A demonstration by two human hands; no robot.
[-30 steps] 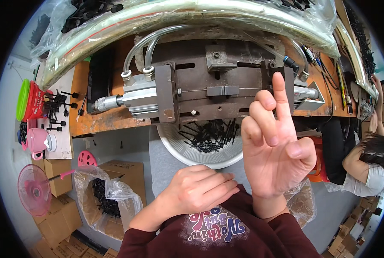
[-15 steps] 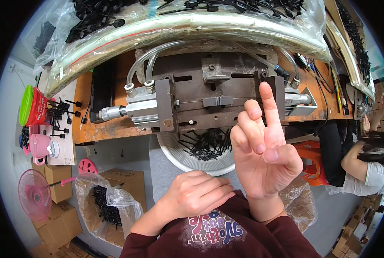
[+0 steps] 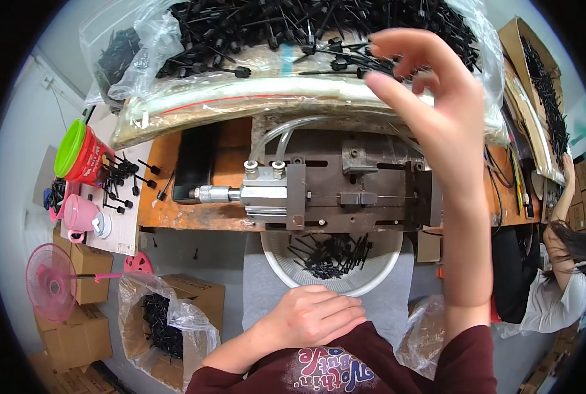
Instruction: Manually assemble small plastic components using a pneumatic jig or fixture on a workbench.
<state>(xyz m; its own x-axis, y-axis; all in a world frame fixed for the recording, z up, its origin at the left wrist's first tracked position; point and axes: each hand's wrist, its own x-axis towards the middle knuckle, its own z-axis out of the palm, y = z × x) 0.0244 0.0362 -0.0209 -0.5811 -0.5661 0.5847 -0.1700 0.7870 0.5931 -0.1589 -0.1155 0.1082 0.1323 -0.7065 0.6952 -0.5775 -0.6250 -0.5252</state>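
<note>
Raised at the upper right, my right hand point(image 3: 437, 88) is above the front edge of a pile of black plastic parts point(image 3: 253, 33) with thin stems. Its thumb and curved index finger stand apart, with nothing seen between them; the other fingers are partly hidden and slightly blurred. My left hand point(image 3: 316, 316) lies flat against my shirt, empty, its fingers stretched out side by side. In front of me sits a metal fixture point(image 3: 388, 218) with a silver cylinder point(image 3: 265, 197) at its left and a small grey block point(image 3: 357, 198) in the middle. My right forearm covers the fixture's right end.
Below the fixture, a white basket point(image 3: 271, 261) holds black parts. A plastic-lined box point(image 3: 132, 328) stands lower left, near a pink fan point(image 3: 53, 282). Red bucket point(image 3: 89, 161) and pink cup point(image 3: 81, 213) are on the left. A co-worker's arm point(image 3: 559, 203) shows far right.
My right hand has gone from above the fixture up to the pile, and its pointing finger has curved. The view has tilted, showing more of the pile. My left hand still rests on my shirt.
</note>
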